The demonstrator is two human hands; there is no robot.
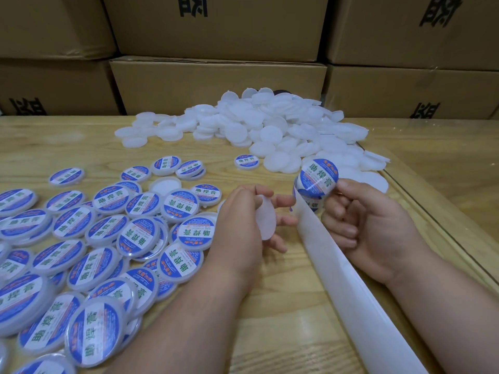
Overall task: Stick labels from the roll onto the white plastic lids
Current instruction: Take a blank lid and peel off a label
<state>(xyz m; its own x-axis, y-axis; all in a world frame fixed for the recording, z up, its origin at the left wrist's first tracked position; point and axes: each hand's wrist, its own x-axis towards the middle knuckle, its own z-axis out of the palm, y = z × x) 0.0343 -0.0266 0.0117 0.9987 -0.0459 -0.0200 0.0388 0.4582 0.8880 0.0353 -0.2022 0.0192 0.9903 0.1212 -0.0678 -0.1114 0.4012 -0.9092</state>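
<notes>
A: L hand (244,211) fingers pinch a bare white lid (266,221) on edge, just beside the backing strip (337,260).
B: R hand (378,225) fingers clench the label roll (318,182), top label at thumb tip. Bench (270,306) underneath.

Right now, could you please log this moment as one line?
left hand: holds blank lid | right hand: grips label roll | labelled lids: left | blank pile: behind

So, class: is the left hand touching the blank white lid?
Touching. The head view shows the left hand gripping the blank white lid on edge between its fingers.
</notes>
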